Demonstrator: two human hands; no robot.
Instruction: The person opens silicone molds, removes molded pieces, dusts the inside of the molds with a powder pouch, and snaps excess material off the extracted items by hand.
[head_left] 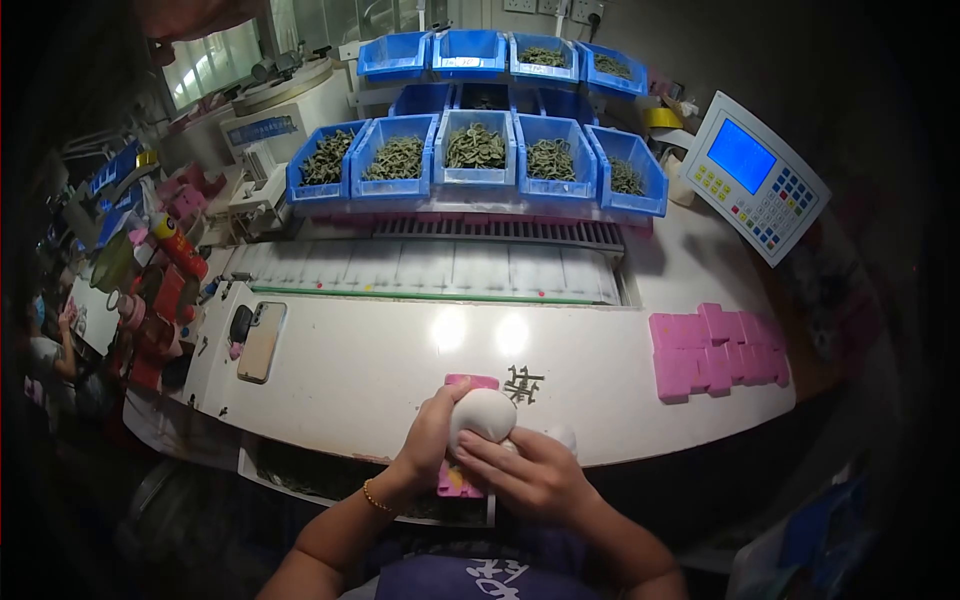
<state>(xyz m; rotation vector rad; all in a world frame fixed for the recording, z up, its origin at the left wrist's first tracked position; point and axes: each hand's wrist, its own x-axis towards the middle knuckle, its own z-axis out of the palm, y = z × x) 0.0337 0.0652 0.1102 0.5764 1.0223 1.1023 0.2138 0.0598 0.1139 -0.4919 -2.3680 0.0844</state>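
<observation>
A smooth white rounded piece (484,412) is held between my two hands near the table's front edge. My left hand (432,432) wraps round its left side. The fingers of my right hand (525,472) press against its lower right side. Under my hands lies a pink block (458,482), its top end showing above the white piece. Small dark green pieces (522,384) lie on the table just to the right. Another white rounded object (562,437) is partly hidden behind my right hand.
Blue bins (402,158) with dark green pieces stand in rows at the back. A keypad panel with a screen (755,175) is at the right, above pink blocks (718,352). A phone (262,342) lies at the left. At the far left is another person (50,350).
</observation>
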